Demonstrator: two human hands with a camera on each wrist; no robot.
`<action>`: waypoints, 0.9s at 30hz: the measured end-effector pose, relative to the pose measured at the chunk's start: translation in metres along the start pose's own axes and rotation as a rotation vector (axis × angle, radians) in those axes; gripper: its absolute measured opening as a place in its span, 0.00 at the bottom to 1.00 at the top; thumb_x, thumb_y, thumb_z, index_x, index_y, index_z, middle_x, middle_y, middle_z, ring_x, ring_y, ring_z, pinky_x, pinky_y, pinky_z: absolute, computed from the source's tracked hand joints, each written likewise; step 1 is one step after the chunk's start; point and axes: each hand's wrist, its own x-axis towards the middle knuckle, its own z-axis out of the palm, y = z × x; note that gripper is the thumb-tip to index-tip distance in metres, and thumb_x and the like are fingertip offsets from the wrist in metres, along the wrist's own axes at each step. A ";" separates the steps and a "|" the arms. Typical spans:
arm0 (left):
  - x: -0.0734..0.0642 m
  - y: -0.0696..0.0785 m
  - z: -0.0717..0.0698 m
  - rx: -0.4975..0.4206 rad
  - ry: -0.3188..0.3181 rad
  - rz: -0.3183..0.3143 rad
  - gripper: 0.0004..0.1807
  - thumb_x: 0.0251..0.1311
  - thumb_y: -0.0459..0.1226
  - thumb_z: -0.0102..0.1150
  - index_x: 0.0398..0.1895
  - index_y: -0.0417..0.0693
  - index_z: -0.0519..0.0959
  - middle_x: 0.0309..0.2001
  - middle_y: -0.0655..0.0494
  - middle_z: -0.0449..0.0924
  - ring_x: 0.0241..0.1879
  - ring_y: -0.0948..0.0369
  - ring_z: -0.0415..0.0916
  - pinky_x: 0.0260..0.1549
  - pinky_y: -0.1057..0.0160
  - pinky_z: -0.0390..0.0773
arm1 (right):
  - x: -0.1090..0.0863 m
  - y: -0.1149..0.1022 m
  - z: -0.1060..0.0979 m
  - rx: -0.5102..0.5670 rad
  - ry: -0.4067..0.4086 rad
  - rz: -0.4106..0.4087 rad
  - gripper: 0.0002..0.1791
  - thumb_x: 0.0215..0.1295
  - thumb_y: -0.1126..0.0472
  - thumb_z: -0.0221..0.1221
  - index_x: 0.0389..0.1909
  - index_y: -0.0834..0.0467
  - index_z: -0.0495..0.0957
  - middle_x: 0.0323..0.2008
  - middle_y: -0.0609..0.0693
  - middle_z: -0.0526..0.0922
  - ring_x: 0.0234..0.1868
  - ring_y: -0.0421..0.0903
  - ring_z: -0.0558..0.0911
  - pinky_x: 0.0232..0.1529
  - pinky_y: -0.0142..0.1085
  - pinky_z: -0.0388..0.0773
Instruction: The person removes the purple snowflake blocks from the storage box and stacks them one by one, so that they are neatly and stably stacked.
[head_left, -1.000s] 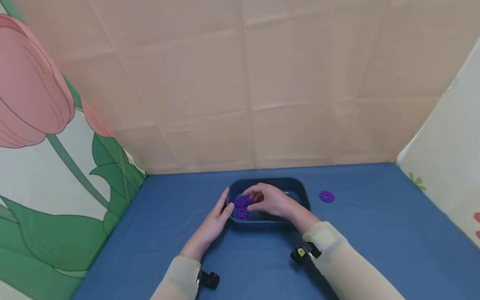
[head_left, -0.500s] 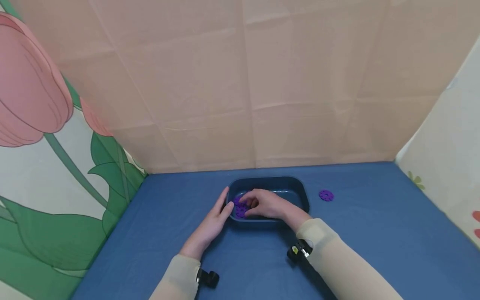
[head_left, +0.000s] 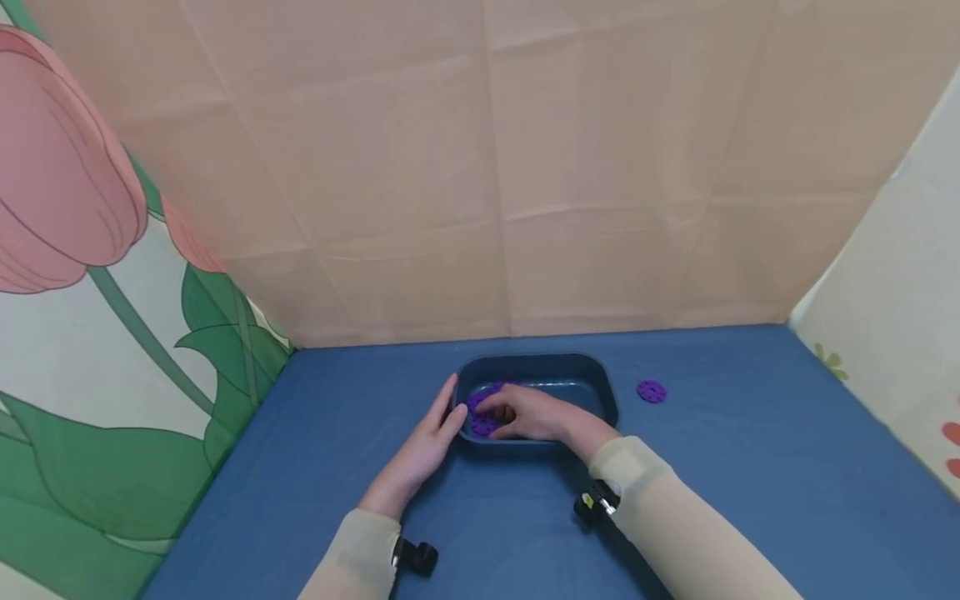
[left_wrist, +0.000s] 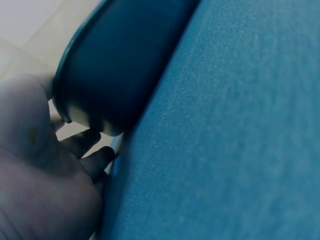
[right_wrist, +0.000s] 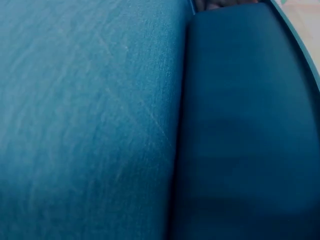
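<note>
Tray (head_left: pixel 588 390), purple discs (head_left: pixel 483 426) inside at left, partly hidden by right hand (head_left: pixel 531 412), its grasp impossible to tell, left hand (head_left: pixel 422 447) unclenched against tray's end, single disc (head_left: pixel 652 392) apart on cloth (head_left: pixel 750 450)

Left hand (left_wrist: pixel 45 165), palm showing, up against one end of dark blue bin (left_wrist: pixel 115 65); thumb side meets the rim, lower fingers (left_wrist: pixel 97 162) shadowed, slightly apart, by the bin's end. Bin on blue cloth (left_wrist: pixel 220 130), which fills the right. Pale, blurred backdrop (left_wrist: pixel 45 35) top left.
</note>
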 end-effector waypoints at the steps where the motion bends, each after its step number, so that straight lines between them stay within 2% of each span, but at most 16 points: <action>1: 0.000 0.000 0.000 0.002 0.001 -0.001 0.36 0.63 0.72 0.41 0.72 0.94 0.42 0.79 0.73 0.39 0.80 0.59 0.36 0.75 0.40 0.45 | 0.000 0.000 0.000 -0.013 -0.004 -0.008 0.23 0.63 0.56 0.68 0.60 0.49 0.81 0.45 0.48 0.80 0.44 0.46 0.77 0.48 0.42 0.76; 5: 0.000 -0.001 0.000 0.002 0.002 0.007 0.37 0.64 0.71 0.41 0.74 0.90 0.42 0.80 0.71 0.40 0.80 0.57 0.37 0.75 0.41 0.45 | 0.000 -0.001 0.001 -0.055 -0.021 -0.026 0.24 0.63 0.56 0.68 0.61 0.49 0.80 0.46 0.49 0.80 0.45 0.46 0.77 0.48 0.41 0.76; 12: 0.001 -0.002 0.000 0.009 0.009 0.014 0.35 0.64 0.71 0.41 0.72 0.94 0.42 0.79 0.71 0.40 0.80 0.58 0.37 0.75 0.42 0.45 | 0.001 -0.002 0.000 -0.066 -0.016 -0.035 0.22 0.63 0.57 0.68 0.59 0.50 0.81 0.44 0.51 0.80 0.44 0.47 0.77 0.47 0.42 0.76; 20: 0.000 -0.002 0.001 0.013 0.020 0.008 0.35 0.64 0.71 0.41 0.71 0.95 0.42 0.79 0.72 0.41 0.80 0.57 0.37 0.75 0.40 0.44 | 0.000 -0.003 0.001 -0.131 -0.043 -0.006 0.26 0.64 0.52 0.67 0.64 0.44 0.78 0.44 0.49 0.79 0.43 0.46 0.75 0.45 0.40 0.74; 27: 0.000 -0.001 0.000 0.019 0.021 0.002 0.36 0.64 0.72 0.40 0.73 0.94 0.42 0.79 0.72 0.41 0.80 0.57 0.37 0.75 0.40 0.45 | 0.001 -0.001 0.001 -0.127 -0.019 -0.030 0.20 0.61 0.54 0.69 0.55 0.48 0.83 0.44 0.48 0.81 0.44 0.45 0.76 0.48 0.42 0.75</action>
